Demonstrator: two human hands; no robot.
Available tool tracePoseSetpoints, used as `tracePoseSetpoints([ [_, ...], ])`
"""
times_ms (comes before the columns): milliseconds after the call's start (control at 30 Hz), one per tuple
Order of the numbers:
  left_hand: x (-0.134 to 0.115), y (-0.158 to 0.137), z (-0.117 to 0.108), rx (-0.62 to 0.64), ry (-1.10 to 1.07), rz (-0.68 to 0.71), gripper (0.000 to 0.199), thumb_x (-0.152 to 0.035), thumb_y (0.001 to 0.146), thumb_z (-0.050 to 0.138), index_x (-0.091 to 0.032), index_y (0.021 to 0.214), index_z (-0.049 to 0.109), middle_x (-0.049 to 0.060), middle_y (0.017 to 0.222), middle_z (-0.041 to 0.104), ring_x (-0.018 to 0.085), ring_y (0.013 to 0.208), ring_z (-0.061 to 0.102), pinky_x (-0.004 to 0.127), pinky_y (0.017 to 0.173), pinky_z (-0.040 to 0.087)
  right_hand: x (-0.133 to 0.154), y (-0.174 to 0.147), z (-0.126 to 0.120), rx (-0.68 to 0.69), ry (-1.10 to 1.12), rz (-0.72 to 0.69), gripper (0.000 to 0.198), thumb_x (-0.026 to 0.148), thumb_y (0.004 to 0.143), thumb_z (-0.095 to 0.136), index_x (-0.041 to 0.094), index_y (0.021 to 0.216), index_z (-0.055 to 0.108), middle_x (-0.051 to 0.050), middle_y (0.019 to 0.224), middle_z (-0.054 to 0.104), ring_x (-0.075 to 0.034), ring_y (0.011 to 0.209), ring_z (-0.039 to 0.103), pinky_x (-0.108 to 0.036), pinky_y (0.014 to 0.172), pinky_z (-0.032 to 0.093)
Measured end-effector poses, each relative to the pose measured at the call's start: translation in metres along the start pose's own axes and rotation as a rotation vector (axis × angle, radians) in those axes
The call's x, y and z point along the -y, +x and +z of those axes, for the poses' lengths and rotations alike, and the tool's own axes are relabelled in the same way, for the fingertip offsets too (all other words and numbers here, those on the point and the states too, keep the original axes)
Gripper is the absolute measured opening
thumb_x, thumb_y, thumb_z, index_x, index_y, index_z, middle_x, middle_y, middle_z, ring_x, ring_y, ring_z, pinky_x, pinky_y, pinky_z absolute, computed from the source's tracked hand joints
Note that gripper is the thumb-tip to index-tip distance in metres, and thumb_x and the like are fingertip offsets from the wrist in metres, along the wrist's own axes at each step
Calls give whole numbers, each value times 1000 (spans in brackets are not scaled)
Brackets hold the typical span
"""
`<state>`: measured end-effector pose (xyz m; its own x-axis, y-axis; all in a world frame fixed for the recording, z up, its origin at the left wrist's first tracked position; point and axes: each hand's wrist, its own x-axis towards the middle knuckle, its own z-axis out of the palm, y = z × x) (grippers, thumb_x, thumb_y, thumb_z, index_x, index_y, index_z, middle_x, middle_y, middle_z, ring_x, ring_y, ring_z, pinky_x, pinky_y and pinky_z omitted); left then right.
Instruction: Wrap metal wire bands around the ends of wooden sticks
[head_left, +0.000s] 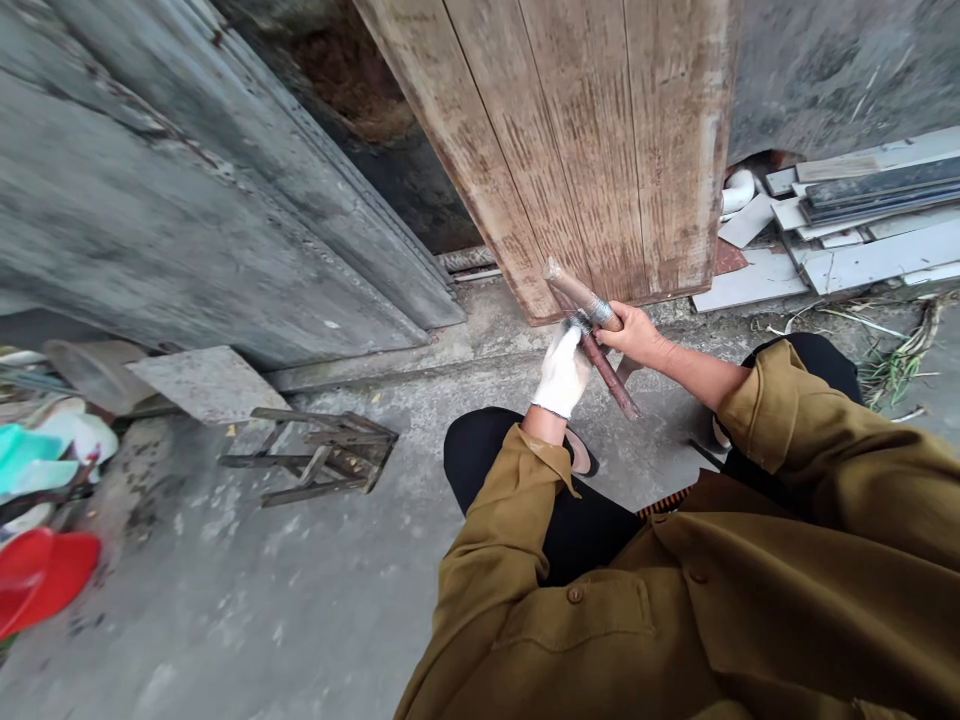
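Observation:
My left hand point(564, 372), in a white knitted glove, is closed around a dark reddish-brown stick point(611, 380) that slants down to the right. Bare, my right hand point(637, 337) grips the lower end of a lighter brown stick point(574, 288), whose pale, frayed-looking tip points up to the left. Silvery wire point(600, 309) seems to be wound around the lighter stick just beyond my right fingers. Dark wire or bristles show at the top of the reddish stick, by my left fingertips. The sticks cross or meet near my hands; whether they are joined, I cannot tell.
A wooden door panel point(585, 150) leans against the wall ahead. Stacked boards and tiles point(877, 215) lie on the right, near a white pipe elbow point(739, 190). To the left stand a small wooden stool point(322, 455), a flat board point(210, 383) and a red plastic item point(49, 575).

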<state>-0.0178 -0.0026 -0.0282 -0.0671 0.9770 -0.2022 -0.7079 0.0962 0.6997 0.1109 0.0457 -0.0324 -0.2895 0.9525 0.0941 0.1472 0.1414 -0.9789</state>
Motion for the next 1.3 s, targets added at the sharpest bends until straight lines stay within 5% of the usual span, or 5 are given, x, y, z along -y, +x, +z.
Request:
tracePoseSetpoints([
  [200,3,12,-15,-12,20,85,11,-11,81,59,-15,87,68,4,89,72,14,84,67,25,82,52,4,3,-7,230,178,99,20,27,65,63,18,80,54,5,65,54,-5,43,40,-20,40,31],
  [400,-1,6,-11,-21,52,63,20,-11,79,56,-16,93,69,4,94,71,14,91,66,25,85,50,1,6,-7,70,176,129,16,24,65,62,18,77,53,5,64,53,-5,41,40,-21,37,32],
  [733,-8,6,-13,-70,161,-17,14,-15,73,61,-16,86,64,1,85,69,13,79,66,26,80,52,13,3,-21,218,220,126,20,22,67,68,18,80,53,5,68,56,-4,43,41,-20,37,34],
  [933,-17,-6,-14,79,232,-118,28,-27,83,62,-17,109,64,5,85,69,18,70,68,30,65,55,10,9,-24,132,223,208,23,21,66,68,18,82,52,2,68,59,-8,51,50,-19,38,36],
  [1300,-12,2,-26,88,193,33,33,-34,80,75,-17,107,69,6,96,70,15,75,67,26,70,54,9,0,-18,234,339,122,22,25,66,67,18,84,55,-1,79,64,-12,63,58,-20,42,40],
])
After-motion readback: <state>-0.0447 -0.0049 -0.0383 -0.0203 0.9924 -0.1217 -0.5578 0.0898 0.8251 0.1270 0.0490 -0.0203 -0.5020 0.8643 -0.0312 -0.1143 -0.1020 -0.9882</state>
